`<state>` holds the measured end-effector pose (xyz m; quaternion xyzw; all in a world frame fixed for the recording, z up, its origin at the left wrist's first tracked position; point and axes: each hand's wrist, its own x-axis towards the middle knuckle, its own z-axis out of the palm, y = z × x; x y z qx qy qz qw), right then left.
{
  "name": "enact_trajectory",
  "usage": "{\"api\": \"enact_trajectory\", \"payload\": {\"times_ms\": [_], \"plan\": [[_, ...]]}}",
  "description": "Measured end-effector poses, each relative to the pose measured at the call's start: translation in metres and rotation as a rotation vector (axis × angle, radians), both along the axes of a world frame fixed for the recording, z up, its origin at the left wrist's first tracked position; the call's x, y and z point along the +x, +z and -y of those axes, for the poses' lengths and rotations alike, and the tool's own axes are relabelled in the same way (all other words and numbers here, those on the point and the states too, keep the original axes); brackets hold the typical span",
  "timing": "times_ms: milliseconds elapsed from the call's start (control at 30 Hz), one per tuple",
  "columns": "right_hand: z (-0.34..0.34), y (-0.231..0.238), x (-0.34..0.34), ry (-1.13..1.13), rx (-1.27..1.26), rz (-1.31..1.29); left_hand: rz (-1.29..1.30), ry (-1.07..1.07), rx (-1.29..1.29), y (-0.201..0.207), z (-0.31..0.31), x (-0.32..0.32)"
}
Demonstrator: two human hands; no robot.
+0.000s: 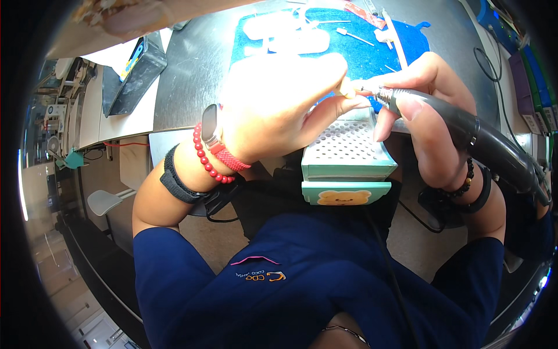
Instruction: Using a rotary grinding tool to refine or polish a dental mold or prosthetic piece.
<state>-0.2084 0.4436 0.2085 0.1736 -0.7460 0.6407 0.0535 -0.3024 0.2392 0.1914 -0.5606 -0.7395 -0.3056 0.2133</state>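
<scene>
My right hand (433, 139) is wrapped around a black rotary handpiece (494, 139), gripped like a pen, with a coiled spring near its tip. The tip points left and meets the fingertips of my left hand (279, 104). Those fingers are pinched together on a small pale piece (347, 89), too small and overlit to name. Both hands meet above a light green box (349, 170) with a white perforated top (349, 142) and a yellow bear picture on its front. A watch, red beads and a black strap circle my left arm.
A blue cloth (407, 43) covers part of the dark bench, bearing overlit white items (299, 42), a small brush-like tool (356, 37) and a red packet (365, 14). A black open box (133, 75) stands left. Binders (532, 87) and a cable line the right.
</scene>
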Motion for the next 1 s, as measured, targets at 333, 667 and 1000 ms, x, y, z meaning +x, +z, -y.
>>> {"api": "enact_trajectory", "payload": {"times_ms": [333,667,1000], "plan": [[-0.0006,-0.0024,0.0006,0.037,-0.01,-0.019,-0.037,0.013,-0.012,0.0004,0.0013,0.0],[0.0026,0.0004,0.0021,0.001,-0.026,0.029,-0.035,0.026,-0.011,0.0018,0.0017,0.0016],[0.0004,0.0019,0.0043,0.004,0.019,0.052,0.001,0.054,-0.043,0.0018,0.0019,0.0021]]}}
